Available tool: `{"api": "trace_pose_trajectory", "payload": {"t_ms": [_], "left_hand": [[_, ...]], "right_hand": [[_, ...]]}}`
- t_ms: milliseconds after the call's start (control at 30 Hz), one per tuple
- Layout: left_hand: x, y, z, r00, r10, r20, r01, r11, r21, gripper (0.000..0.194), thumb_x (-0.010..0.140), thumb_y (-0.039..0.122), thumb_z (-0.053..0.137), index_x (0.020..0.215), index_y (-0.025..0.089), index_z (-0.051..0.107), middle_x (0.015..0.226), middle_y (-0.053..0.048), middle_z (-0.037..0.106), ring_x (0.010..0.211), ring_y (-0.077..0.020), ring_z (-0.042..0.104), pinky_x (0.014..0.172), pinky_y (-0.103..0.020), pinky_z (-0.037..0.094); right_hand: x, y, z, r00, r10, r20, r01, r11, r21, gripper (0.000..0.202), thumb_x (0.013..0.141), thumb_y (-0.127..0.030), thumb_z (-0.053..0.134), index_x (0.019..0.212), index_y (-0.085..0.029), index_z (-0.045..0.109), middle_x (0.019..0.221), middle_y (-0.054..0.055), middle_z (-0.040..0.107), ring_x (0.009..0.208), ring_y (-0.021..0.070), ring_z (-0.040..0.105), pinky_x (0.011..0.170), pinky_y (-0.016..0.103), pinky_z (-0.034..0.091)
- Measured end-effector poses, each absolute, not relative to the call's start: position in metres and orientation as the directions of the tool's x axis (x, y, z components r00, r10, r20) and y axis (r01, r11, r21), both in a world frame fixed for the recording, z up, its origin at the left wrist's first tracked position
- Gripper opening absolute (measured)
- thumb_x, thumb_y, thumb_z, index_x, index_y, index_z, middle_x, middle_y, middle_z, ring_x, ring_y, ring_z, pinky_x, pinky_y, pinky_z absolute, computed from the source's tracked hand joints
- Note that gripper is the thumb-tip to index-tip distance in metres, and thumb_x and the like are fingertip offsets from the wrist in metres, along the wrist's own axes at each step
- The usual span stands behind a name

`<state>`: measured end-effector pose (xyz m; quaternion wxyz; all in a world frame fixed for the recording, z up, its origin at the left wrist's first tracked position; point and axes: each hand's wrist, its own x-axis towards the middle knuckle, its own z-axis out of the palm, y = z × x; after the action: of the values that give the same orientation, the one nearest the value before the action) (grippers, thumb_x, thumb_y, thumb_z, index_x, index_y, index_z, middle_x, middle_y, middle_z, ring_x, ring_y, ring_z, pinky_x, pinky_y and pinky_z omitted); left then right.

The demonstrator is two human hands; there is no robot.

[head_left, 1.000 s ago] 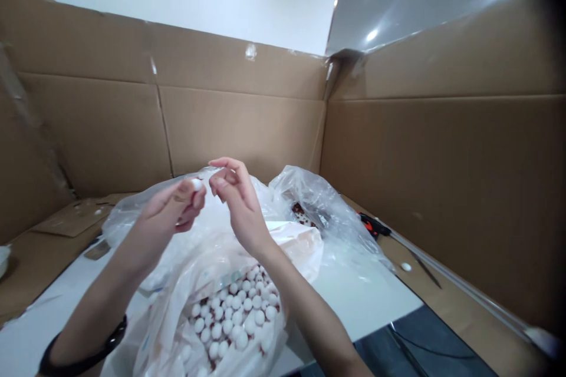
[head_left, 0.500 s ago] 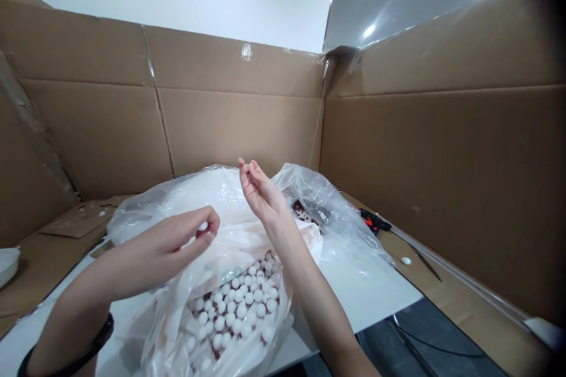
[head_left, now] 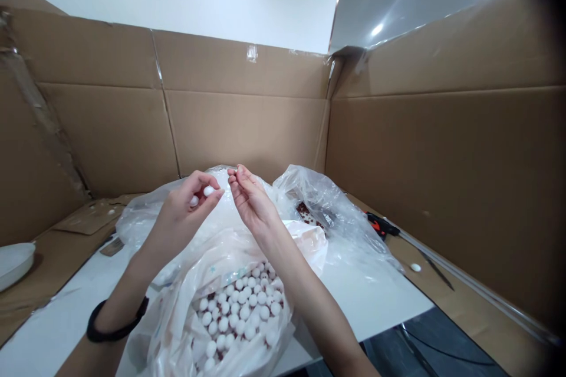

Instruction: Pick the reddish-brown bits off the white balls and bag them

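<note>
My left hand (head_left: 188,197) is curled around small white balls; one white ball (head_left: 209,191) shows between thumb and index finger, another deeper in the palm. Just to its right, my right hand (head_left: 252,197) is raised palm-up with thumb and fingertips pinched together. Whatever that pinch holds, if anything, is too small to make out. Below both hands, an open white plastic bag (head_left: 177,318) contains many white balls (head_left: 241,309) with dark red bits among them. My right forearm covers part of the bag's right side.
Clear plastic sheeting (head_left: 349,230) lies behind the bag on the white table (head_left: 380,300). At the right are a black-and-orange tool (head_left: 381,225), a thin dark blade-like strip (head_left: 435,268) and a loose ball (head_left: 415,267). A white bowl (head_left: 17,268) stands left. Cardboard walls (head_left: 247,129) enclose the table.
My left hand has risen and turned, now showing two balls in its grip. My right hand has come slightly left and down, so the hands are closer. The view has shifted a little.
</note>
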<state>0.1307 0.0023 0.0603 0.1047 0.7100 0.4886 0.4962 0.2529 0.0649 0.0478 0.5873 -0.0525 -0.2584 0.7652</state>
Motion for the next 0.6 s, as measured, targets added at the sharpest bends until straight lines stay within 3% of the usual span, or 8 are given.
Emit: {"api": "trace_pose_trajectory", "payload": {"t_ms": [100,200,367,467,600], "left_hand": [[0.126,0.005,0.06,0.047,0.811,0.583,0.565,-0.503,0.655,0.018,0.087,0.038,0.053,0.089,0.02,0.053,0.073,0.003,0.047,0.059,-0.0092,0.04,0.05,-0.02,0.032],[0.121,0.007,0.059,0.092,0.818,0.568,0.527,-0.524,0.669,0.021,0.09,0.041,0.049,0.098,0.023,0.056,0.079,0.001,0.051,0.066,-0.0107,0.045,0.053,-0.021,0.034],[0.121,0.004,0.057,0.074,0.793,0.604,0.422,-0.574,0.701,0.025,0.09,0.041,0.051,0.111,0.027,0.051,0.088,0.001,0.057,0.08,-0.0123,0.052,0.063,-0.021,0.038],[0.125,0.002,0.057,0.043,0.794,0.606,0.349,-0.58,0.736,0.024,0.088,0.04,0.056,0.106,0.027,0.049,0.086,0.002,0.059,0.077,-0.0114,0.053,0.064,-0.022,0.039],[0.13,-0.001,0.057,-0.022,0.782,0.622,0.314,-0.586,0.747,0.02,0.087,0.039,0.058,0.094,0.024,0.048,0.085,0.002,0.061,0.075,-0.0104,0.053,0.061,-0.021,0.037]], "right_hand": [[0.255,0.064,0.05,-0.302,0.932,0.199,-0.858,-0.175,-0.483,0.023,0.084,0.004,0.046,0.086,-0.011,0.062,0.084,0.005,0.069,0.082,0.0073,0.068,0.083,0.013,0.054],[0.26,0.062,0.054,-0.318,0.922,0.223,-0.845,-0.169,-0.507,0.024,0.084,0.003,0.045,0.09,-0.01,0.064,0.089,0.007,0.07,0.088,0.0085,0.069,0.088,0.014,0.052],[0.265,0.056,0.058,-0.326,0.896,0.301,-0.83,-0.119,-0.545,0.014,0.087,-0.011,0.053,0.084,-0.015,0.066,0.076,0.001,0.073,0.072,0.0056,0.069,0.072,0.01,0.054],[0.262,0.051,0.057,-0.266,0.856,0.444,-0.806,0.055,-0.589,0.01,0.085,-0.022,0.059,0.089,-0.018,0.067,0.074,0.0,0.074,0.066,0.0066,0.068,0.059,0.011,0.053],[0.254,0.044,0.052,-0.133,0.809,0.573,-0.755,0.292,-0.587,0.012,0.083,-0.027,0.062,0.091,-0.02,0.067,0.073,0.0,0.075,0.067,0.0095,0.067,0.063,0.019,0.053]]}}
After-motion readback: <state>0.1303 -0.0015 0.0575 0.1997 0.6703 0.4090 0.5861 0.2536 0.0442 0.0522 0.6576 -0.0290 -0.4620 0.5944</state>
